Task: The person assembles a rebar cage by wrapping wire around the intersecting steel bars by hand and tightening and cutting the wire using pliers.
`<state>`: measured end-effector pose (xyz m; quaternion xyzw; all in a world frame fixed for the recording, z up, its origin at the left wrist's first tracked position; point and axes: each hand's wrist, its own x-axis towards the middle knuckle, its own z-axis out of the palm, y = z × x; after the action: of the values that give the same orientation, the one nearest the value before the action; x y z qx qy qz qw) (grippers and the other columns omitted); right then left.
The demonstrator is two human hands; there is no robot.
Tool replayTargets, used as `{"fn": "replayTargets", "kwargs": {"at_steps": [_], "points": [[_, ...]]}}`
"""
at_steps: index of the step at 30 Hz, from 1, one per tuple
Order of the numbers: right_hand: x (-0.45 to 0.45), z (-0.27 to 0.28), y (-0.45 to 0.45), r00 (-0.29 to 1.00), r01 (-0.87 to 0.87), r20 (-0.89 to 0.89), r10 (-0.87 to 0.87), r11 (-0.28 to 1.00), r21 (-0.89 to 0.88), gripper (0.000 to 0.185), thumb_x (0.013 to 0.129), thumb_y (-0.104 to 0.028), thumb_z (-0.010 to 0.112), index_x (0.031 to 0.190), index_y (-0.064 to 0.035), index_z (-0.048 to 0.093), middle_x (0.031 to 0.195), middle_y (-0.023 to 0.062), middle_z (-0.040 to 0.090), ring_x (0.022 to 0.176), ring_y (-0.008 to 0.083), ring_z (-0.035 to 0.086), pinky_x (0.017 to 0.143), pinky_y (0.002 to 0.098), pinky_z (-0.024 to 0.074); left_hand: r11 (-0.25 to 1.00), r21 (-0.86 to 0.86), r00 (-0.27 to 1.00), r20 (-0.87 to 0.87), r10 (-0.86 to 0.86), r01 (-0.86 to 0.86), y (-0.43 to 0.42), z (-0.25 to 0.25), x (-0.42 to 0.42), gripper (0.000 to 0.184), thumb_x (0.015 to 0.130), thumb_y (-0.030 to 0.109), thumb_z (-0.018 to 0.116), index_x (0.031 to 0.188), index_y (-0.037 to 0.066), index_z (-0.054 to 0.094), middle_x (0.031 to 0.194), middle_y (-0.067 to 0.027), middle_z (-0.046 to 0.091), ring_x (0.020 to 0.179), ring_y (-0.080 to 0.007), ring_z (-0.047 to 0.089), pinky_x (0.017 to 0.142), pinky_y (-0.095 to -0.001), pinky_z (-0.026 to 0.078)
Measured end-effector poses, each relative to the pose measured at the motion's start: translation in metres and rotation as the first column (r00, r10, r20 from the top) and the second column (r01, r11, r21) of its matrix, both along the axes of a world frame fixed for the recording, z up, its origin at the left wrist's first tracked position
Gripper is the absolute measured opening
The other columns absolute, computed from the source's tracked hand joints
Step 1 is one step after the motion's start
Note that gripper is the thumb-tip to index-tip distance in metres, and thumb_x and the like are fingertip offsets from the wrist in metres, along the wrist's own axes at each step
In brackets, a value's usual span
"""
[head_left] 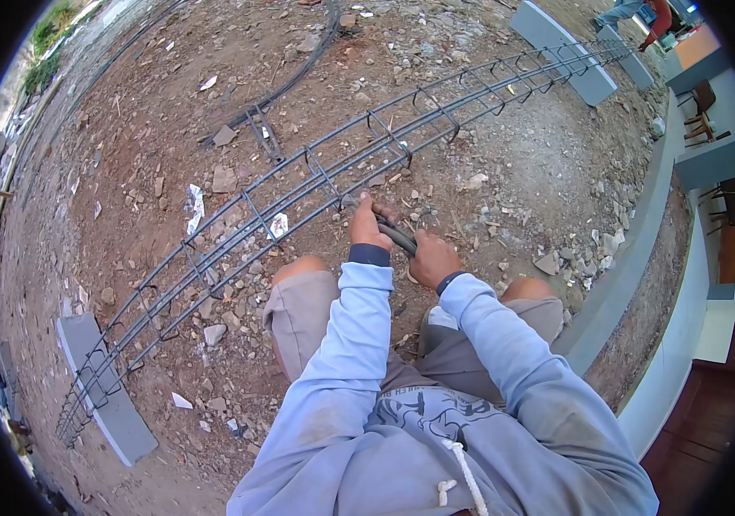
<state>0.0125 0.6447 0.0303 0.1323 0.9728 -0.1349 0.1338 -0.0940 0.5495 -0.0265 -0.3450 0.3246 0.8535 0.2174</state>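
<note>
My left hand point(368, 224) is closed around a dark metal tool that looks like pincers point(398, 240). My right hand point(434, 261) grips the lower end of the same tool, by its curved handles. Its head lies against the near bar of a long rebar cage point(251, 206), by one of the stirrups; fingers partly hide the jaws, so I cannot see what they bite. Running diagonally, the cage is made of long steel bars with bent stirrups at intervals. It passes just in front of my knees.
A grey block point(108, 391) supports the cage at lower left, and another grey slab point(563, 52) at upper right. A two-legged metal tool point(264, 133) and a dark cable point(299, 73) lie beyond on stony soil. A concrete kerb point(630, 275) runs right. Another person point(658, 21) shows far off.
</note>
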Motion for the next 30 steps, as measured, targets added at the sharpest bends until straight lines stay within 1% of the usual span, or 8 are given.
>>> {"fn": "replayTargets", "kwargs": {"at_steps": [4, 7, 13, 17, 19, 21, 23, 30], "points": [[-0.022, 0.023, 0.030, 0.718, 0.640, 0.684, 0.131, 0.261, -0.722, 0.034, 0.084, -0.034, 0.063, 0.087, -0.0003, 0.062, 0.066, 0.0088, 0.062, 0.054, 0.0187, 0.061, 0.046, 0.0312, 0.0494, 0.996, 0.068, 0.990, -0.135, -0.048, 0.058, -0.014, 0.023, 0.008, 0.023, 0.088, 0.030, 0.058, 0.086, 0.008, 0.053, 0.072, -0.0063, 0.057, 0.066, -0.0205, 0.059, 0.062, -0.0338, 0.051], [-0.022, 0.028, 0.037, 0.716, 0.657, 0.686, 0.132, 0.203, -0.726, 0.035, 0.083, -0.035, 0.063, 0.087, -0.0007, 0.062, 0.067, 0.0087, 0.063, 0.054, 0.0195, 0.061, 0.048, 0.0315, 0.0508, 0.978, 0.199, 0.988, -0.153, -0.028, 0.058, -0.019, 0.023, 0.011, 0.021, 0.089, 0.029, 0.057, 0.095, 0.009, 0.055, 0.081, -0.0069, 0.061, 0.075, -0.0228, 0.063, 0.067, -0.0400, 0.053], [-0.010, 0.042, 0.007, 0.997, -0.047, 0.046, 0.057, 0.981, -0.190, 0.049, 0.070, -0.036, 0.072, 0.099, 0.0000, 0.055, 0.090, 0.0207, 0.064, 0.082, 0.0318, 0.064, 0.072, 0.0428, 0.0515, 0.993, 0.092, 0.996, -0.052, -0.068, 0.072, -0.013, 0.008, 0.003, 0.021, 0.091, 0.032, 0.054, 0.090, 0.011, 0.052, 0.072, -0.0060, 0.056, 0.068, -0.0242, 0.059, 0.065, -0.0478, 0.051], [0.007, 0.009, -0.013, 0.971, 0.066, -0.229, -0.065, 0.998, -0.001, 0.043, 0.073, -0.028, 0.067, 0.102, 0.0000, 0.053, 0.090, 0.0231, 0.062, 0.089, 0.0364, 0.062, 0.079, 0.0469, 0.0475, 0.997, 0.023, 0.997, 0.002, -0.073, 0.073, -0.008, 0.017, -0.003, 0.022, 0.090, 0.032, 0.055, 0.089, 0.011, 0.049, 0.071, -0.0068, 0.053, 0.066, -0.0247, 0.056, 0.059, -0.0484, 0.049], [0.000, 0.001, -0.005, 0.998, 0.060, 0.023, -0.055, 0.954, -0.293, 0.037, 0.078, -0.029, 0.065, 0.099, 0.0005, 0.054, 0.082, 0.0187, 0.062, 0.078, 0.0316, 0.064, 0.069, 0.0445, 0.0502, 0.989, -0.005, 0.984, -0.105, -0.147, 0.147, -0.018, 0.010, 0.001, 0.026, 0.089, 0.037, 0.055, 0.091, 0.012, 0.052, 0.070, -0.0033, 0.053, 0.066, -0.0209, 0.056, 0.059, -0.0430, 0.047], [-0.014, 0.026, 0.008, 0.825, 0.502, 0.566, 0.006, 0.455, -0.736, 0.034, 0.083, -0.030, 0.061, 0.095, 0.0014, 0.056, 0.077, 0.0146, 0.063, 0.069, 0.0256, 0.064, 0.060, 0.0395, 0.0515, 0.996, 0.059, 0.986, -0.157, -0.059, 0.069, -0.026, 0.011, 0.006, 0.033, 0.089, 0.043, 0.054, 0.093, 0.010, 0.054, 0.079, -0.0042, 0.060, 0.072, -0.0201, 0.058, 0.063, -0.0390, 0.047], [-0.017, 0.001, 0.024, 0.733, 0.650, 0.667, 0.135, 0.154, -0.744, 0.036, 0.085, -0.030, 0.060, 0.096, 0.0048, 0.060, 0.078, 0.0126, 0.064, 0.060, 0.0201, 0.063, 0.058, 0.0360, 0.0518, 0.983, 0.157, 0.980, -0.189, -0.059, 0.090, -0.027, 0.020, 0.007, 0.033, 0.089, 0.041, 0.054, 0.095, 0.009, 0.055, 0.085, -0.0056, 0.062, 0.077, -0.0216, 0.060, 0.067, -0.0361, 0.048], [-0.011, 0.014, 0.022, 0.986, 0.103, 0.165, -0.033, 0.895, -0.434, 0.039, 0.081, -0.044, 0.056, 0.100, -0.0112, 0.065, 0.090, 0.0183, 0.064, 0.089, 0.0359, 0.061, 0.079, 0.0438, 0.0458, 0.992, -0.070, 0.964, -0.234, -0.122, 0.109, -0.018, 0.001, 0.005, 0.028, 0.092, 0.032, 0.052, 0.100, 0.006, 0.056, 0.085, -0.0095, 0.061, 0.080, -0.0260, 0.060, 0.072, -0.0393, 0.050]]}}
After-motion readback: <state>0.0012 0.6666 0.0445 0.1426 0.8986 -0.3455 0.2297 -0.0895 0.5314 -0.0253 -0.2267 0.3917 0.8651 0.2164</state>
